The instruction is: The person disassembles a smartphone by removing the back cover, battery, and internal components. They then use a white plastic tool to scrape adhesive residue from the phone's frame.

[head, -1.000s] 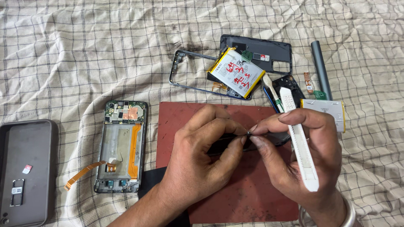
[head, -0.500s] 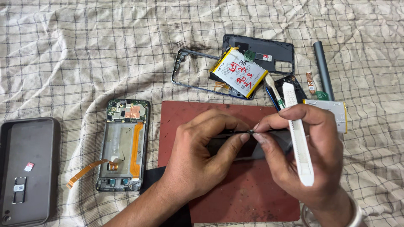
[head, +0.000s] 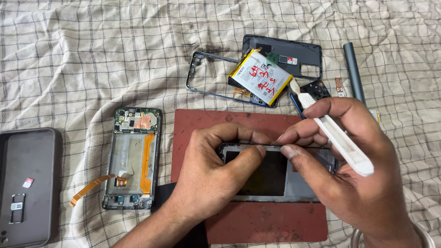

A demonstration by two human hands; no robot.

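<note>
A grey phone frame with a dark opening [head: 271, 177] lies on a dark red mat [head: 257, 220]. My left hand [head: 216, 170] rests on its left side, thumb and fingers pinched at the top edge. My right hand [head: 349, 179] meets it there with fingertip and thumb, while a white plastic pry tool [head: 340, 140] lies gripped across its fingers. What is pinched between the fingertips is too small to tell.
An opened phone body with orange flex cable [head: 132, 156] lies left of the mat, a grey phone case [head: 27, 183] at far left. Behind the mat are a thin metal frame [head: 206, 76], a white-and-yellow battery [head: 261, 78], a dark back cover [head: 294, 53] and a grey cylinder [head: 353, 71].
Both hands stay pinched together at the frame's top edge. The view has shifted slightly, and the hands sit a little lower on the mat.
</note>
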